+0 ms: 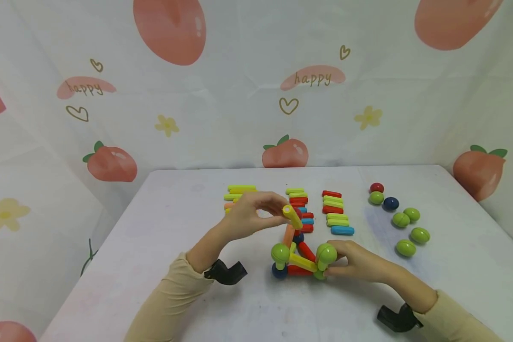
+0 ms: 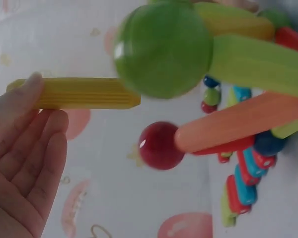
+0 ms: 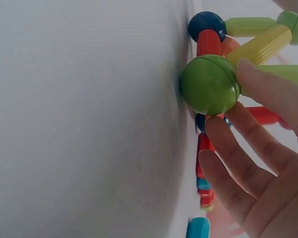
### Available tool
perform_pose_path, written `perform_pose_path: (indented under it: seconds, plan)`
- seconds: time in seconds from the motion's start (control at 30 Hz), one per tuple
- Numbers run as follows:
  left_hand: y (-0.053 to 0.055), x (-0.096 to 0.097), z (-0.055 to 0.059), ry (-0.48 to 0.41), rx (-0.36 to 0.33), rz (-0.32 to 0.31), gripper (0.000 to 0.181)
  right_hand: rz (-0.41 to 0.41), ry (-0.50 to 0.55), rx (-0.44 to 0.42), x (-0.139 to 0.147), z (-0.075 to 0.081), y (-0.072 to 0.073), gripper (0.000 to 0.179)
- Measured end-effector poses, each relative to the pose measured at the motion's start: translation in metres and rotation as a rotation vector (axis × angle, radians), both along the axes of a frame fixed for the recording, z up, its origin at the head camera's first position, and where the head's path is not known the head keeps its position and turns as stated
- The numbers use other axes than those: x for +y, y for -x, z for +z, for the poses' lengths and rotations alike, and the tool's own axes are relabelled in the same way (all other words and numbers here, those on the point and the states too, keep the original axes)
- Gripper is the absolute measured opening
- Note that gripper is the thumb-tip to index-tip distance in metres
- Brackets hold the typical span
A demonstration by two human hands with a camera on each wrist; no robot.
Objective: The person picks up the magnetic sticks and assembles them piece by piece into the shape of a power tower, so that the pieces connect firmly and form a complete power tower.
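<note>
My left hand [image 1: 256, 214] pinches a yellow rod [image 2: 89, 93] by one end between thumb and fingers, above a ball-and-rod structure [image 1: 302, 262]. The structure stands on the table, joined from red, yellow, green and orange rods. Green balls top its two near uprights, the left ball [image 1: 280, 253] and the right ball [image 1: 327, 253]. A dark blue ball [image 1: 280, 271] sits at its lower left corner. With thumb and fingers, my right hand [image 1: 356, 261] grips the lower right corner, beside a green base ball [image 3: 210, 85]. A red ball [image 2: 162, 145] caps the orange rod [image 2: 238, 121].
Short rods [image 1: 336, 202] in red, green and blue lie in rows behind the structure. Longer yellow and green rods [image 1: 241, 188] lie at the back left, partly behind my left hand. Several loose balls [image 1: 401, 219] are at the right of the white table [image 1: 162, 237].
</note>
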State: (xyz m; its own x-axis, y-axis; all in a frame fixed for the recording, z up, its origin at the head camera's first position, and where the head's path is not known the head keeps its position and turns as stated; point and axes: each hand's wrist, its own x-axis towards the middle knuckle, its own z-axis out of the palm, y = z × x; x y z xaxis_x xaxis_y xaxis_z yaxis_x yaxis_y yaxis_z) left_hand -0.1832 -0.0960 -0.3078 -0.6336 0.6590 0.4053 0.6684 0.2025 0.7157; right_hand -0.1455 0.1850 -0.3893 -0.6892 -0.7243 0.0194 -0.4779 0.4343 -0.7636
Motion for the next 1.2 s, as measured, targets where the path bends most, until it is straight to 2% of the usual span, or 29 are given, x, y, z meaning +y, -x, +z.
perform_pose_path:
  seconds: [0.13,0.27,0.43,0.53,0.7,0.9,1.2]
  plan:
    - [0.001,0.015,-0.006,0.107,0.031,-0.082,0.023,0.002,0.007,-0.008,0.000,0.000,0.000,0.025]
    - [0.004,0.026,-0.010,0.238,0.102,-0.115,0.024,0.009,0.012,0.011,0.000,-0.001,0.001,0.025]
    - [0.007,0.036,-0.013,0.391,0.199,-0.101,0.024,0.023,0.024,0.031,0.000,-0.002,0.002,0.025]
    - [0.008,0.040,-0.015,0.472,0.227,-0.089,0.023,0.023,0.023,0.021,0.000,-0.002,0.002,0.025]
    - [0.008,0.046,-0.016,0.589,0.255,-0.103,0.024,0.016,0.014,-0.007,0.000,0.000,0.001,0.025]
    - [0.009,0.050,-0.020,0.629,0.283,-0.117,0.026,0.018,0.018,0.002,0.001,0.000,0.000,0.025]
    - [0.013,0.052,-0.022,0.609,0.282,-0.159,0.024,0.033,0.063,-0.007,0.000,-0.002,0.000,0.022]
